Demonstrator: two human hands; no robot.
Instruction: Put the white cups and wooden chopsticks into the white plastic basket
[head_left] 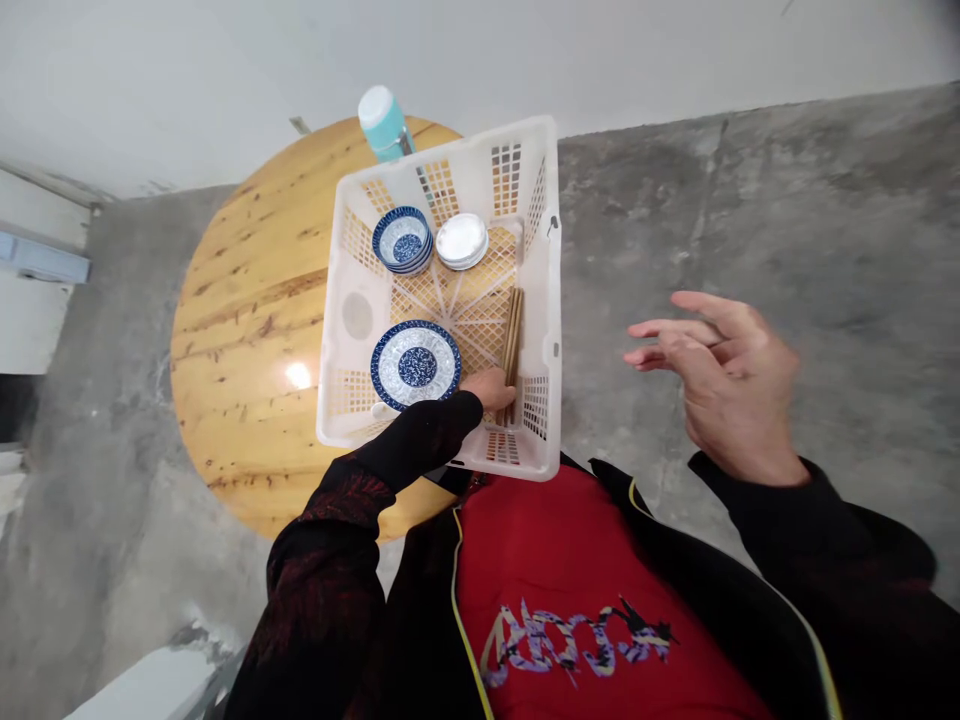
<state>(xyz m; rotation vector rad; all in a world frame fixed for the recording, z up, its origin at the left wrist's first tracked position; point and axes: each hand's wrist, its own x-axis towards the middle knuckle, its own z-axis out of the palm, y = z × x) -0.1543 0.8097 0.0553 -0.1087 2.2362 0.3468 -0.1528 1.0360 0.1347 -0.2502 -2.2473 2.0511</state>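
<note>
While the left hand [491, 388] reaches into the white plastic lattice basket [553, 300], its fingers rest at the near ends of a bundle of brown wooden chopsticks [512, 340]; the dark sleeve hides most of the hand, so whether it grips the sticks or only touches them cannot be told. The right hand [724, 375] hangs in the air well to the right of the basket, open, fingers loosely spread and pointing left, holding nothing. The chopsticks lie along the basket's right side, on its floor. Just left of the left hand, inside the basket, sits a blue-and-white patterned round plate [415, 363]. At the far end of the basket stand a stack of small blue-and-white bowls [403, 240] and, just beside it, a stack of small plain white dishes [462, 241]. The basket stands on the right part of a round pale wooden table [247, 300], overhanging its edge. A teal bottle with a white cap [381, 122] stands behind the basket. Grey concrete floor [750, 200] lies around
</note>
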